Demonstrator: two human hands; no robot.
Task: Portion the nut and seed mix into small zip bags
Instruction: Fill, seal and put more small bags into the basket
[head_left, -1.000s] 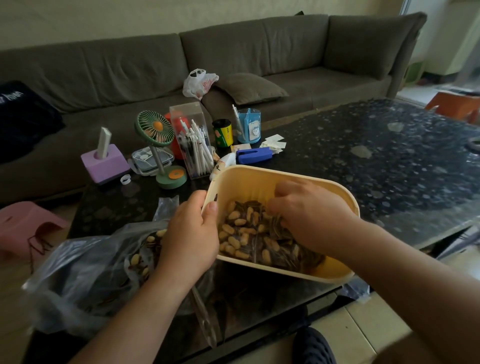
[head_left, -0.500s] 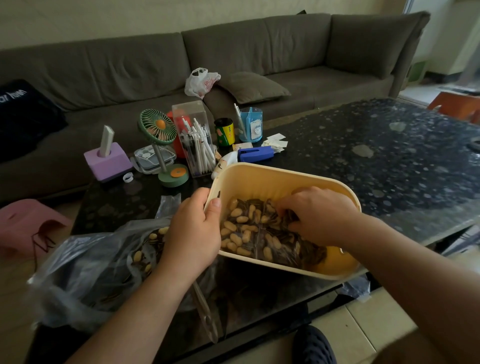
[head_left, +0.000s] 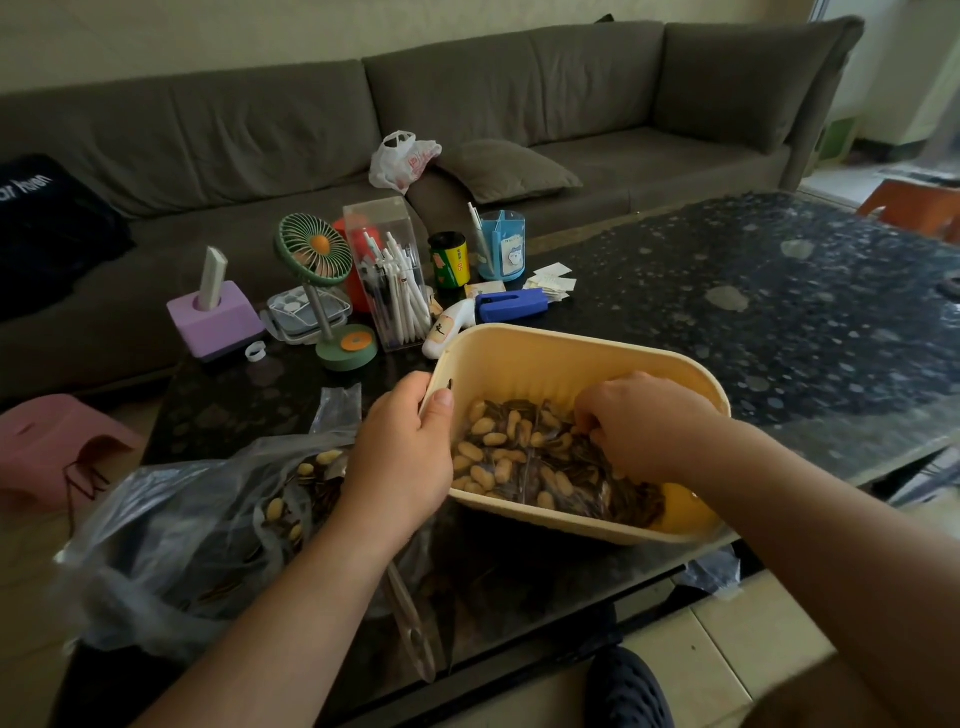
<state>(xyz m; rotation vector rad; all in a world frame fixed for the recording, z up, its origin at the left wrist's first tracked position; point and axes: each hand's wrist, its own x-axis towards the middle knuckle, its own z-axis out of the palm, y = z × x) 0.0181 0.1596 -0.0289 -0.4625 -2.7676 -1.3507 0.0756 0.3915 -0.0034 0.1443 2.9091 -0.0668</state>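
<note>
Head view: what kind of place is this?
Most likely a home living room: a long grey-brown sofa with a cushion stands behind a dark speckled coffee table cluttered with a small desk fan and pens.

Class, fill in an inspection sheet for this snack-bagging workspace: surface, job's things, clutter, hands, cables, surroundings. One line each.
Surface: dark speckled table, glossy.
Job's things: cream tub tilted at the near edge, holding the nut mix; big clear bag of more mix to its left; a small clear bag behind it.
Clutter: green fan, pen box, blue cup, blue stapler, purple block.
Hands: left hand grips the tub's rim; right hand curled into the mix.
Cables: nothing seen.
Surroundings: grey sofa with a white bag; pink stool.
</note>
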